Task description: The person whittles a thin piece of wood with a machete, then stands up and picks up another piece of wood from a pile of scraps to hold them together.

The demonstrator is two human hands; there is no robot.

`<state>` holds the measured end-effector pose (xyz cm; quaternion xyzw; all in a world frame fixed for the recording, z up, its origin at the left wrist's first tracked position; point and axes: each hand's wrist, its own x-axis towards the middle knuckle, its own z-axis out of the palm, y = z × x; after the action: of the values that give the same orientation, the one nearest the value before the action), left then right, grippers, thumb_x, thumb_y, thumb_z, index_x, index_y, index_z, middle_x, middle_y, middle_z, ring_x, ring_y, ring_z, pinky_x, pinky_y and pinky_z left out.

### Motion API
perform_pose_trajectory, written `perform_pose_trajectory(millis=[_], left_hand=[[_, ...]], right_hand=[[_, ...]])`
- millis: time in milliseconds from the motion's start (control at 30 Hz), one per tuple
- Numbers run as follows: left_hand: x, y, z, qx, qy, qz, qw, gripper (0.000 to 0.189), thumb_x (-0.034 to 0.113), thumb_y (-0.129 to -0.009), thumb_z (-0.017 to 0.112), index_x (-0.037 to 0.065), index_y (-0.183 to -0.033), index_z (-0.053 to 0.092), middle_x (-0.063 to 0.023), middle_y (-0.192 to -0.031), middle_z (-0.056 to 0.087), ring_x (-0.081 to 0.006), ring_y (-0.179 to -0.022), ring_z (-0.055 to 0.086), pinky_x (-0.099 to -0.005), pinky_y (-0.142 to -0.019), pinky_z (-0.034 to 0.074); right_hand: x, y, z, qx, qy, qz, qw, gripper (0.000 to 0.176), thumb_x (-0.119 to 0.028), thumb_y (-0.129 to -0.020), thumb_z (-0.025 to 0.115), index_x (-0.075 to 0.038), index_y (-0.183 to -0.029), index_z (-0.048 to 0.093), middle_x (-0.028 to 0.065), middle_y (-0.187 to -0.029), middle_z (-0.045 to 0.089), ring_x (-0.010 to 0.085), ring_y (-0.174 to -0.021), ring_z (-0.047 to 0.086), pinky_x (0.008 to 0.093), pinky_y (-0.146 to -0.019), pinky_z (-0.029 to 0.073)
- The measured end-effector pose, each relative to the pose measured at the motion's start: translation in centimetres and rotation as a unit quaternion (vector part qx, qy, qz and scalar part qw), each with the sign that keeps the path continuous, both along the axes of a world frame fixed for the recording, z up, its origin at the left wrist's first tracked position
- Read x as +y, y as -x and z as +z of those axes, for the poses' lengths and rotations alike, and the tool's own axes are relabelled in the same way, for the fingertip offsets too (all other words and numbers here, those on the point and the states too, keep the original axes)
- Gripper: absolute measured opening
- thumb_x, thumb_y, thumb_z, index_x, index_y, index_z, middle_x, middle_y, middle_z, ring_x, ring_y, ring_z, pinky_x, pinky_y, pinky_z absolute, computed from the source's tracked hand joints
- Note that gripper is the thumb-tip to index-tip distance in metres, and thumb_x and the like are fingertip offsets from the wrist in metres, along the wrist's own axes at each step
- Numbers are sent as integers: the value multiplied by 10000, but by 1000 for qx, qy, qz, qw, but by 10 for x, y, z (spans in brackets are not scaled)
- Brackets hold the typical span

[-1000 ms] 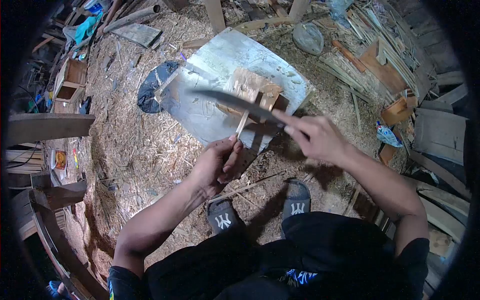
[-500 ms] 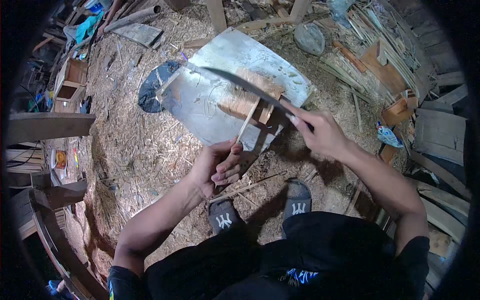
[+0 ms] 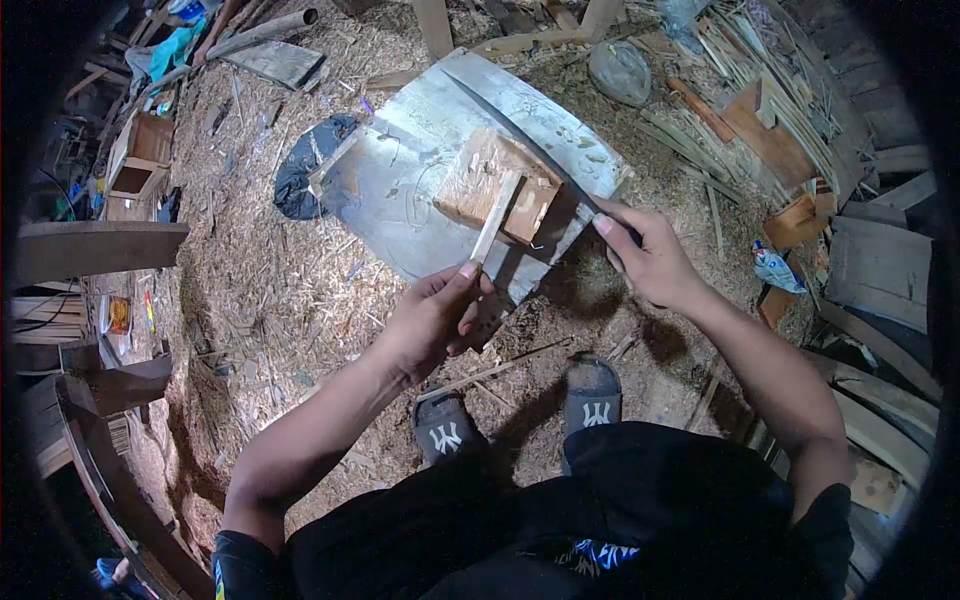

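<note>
My left hand (image 3: 437,318) pinches the lower end of a narrow wooden strip (image 3: 496,220). The strip's upper end lies against a wooden block (image 3: 478,172) on a worn grey board (image 3: 400,115). In my right hand (image 3: 648,252) is the handle of a machete (image 3: 527,141), its fingers wrapped round it. The long dark blade points up and left, past the right side of the block and apart from the strip. Its handle is mostly hidden by my hand.
Wood shavings (image 3: 290,340) cover the ground around the board. A black plastic bag (image 3: 308,170) lies at its left edge. Wood strips and offcuts (image 3: 765,130) are piled at the right. My sandalled feet (image 3: 594,390) stand close below the board.
The machete has swung away from the strip, its tip now further up and right. My left hand has turned the strip so its broad face shows, and its grip has moved up slightly.
</note>
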<state>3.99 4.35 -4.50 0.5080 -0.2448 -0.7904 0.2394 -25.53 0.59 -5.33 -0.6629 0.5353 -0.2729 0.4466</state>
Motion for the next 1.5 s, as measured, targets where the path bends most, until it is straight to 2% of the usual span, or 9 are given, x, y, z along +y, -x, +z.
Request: perform_pose_trajectory(millis=[67,133,233,333,533,633,933,1200,1500], left_hand=[[0,1,3,-14,5,-7,1000,347,393,-1082,471,85,-1002,608,36,-570,412,-84,-441,351,-231,-407,280],[1,2,8,-27,11,-12,999,350,401,-1079,481,88,-1000,617,40,-579,420,-78,-454,355,-231,-417,278],[3,5,10,-54,59,-47,996,347,392,-1077,493,91,-971,628,44,-603,458,-66,-464,368,-237,-421,263],[3,6,8,-44,73,-68,994,350,386,-1078,496,92,-948,635,50,-619,485,-55,-475,379,-236,-426,255],[2,10,16,-59,83,-76,992,366,396,-1074,505,87,-937,645,53,-621,497,-46,-470,377,-235,-426,245],[1,10,21,-55,83,-70,993,351,352,-1074,527,42,-962,646,5,-667,589,-44,-482,425,-216,-438,279],[-3,3,21,-65,87,-95,990,359,357,-1072,532,45,-948,658,39,-594,503,-45,-461,379,-238,-437,249],[-3,2,20,-39,95,-82,991,397,383,-1072,520,39,-935,664,41,-528,447,-56,-417,358,-250,-423,247],[-4,3,23,-42,124,-95,987,378,362,-1077,498,38,-942,639,65,-527,365,-65,-422,303,-269,-421,207]], right_hand=[[1,-2,2,-18,-36,-5,999,363,-195,-1014,618,1,-1320,625,149,-983,765,199,-749,726,309,-720,546],[2,-6,11,-9,-157,-16,987,271,-185,-967,700,12,-1152,683,75,-867,729,93,-616,624,253,-586,508],[-2,-13,10,-96,-190,-49,976,172,-168,-940,733,-18,-1005,680,38,-823,692,40,-569,565,214,-487,446],[-12,-24,19,-180,-179,-111,961,165,-169,-944,723,-16,-970,668,45,-826,700,55,-570,577,219,-477,455],[-24,-33,24,-288,-221,-153,919,217,-171,-920,758,4,-993,652,53,-813,672,89,-600,598,239,-503,504],[-25,-33,27,-306,-234,-158,909,243,-192,-929,749,-7,-1040,638,50,-880,676,80,-660,613,238,-556,510],[-27,-31,24,-318,-207,-137,915,233,-151,-909,762,-36,-1058,624,41,-887,670,90,-701,634,234,-570,509],[-26,-31,24,-392,-191,-121,892,209,-119,-926,729,7,-1059,627,112,-949,710,172,-818,718,276,-651,563],[-26,-28,26,-395,-199,-110,890,212,-96,-926,723,-6,-1080,608,94,-972,680,161,-856,695,262,-680,559]])
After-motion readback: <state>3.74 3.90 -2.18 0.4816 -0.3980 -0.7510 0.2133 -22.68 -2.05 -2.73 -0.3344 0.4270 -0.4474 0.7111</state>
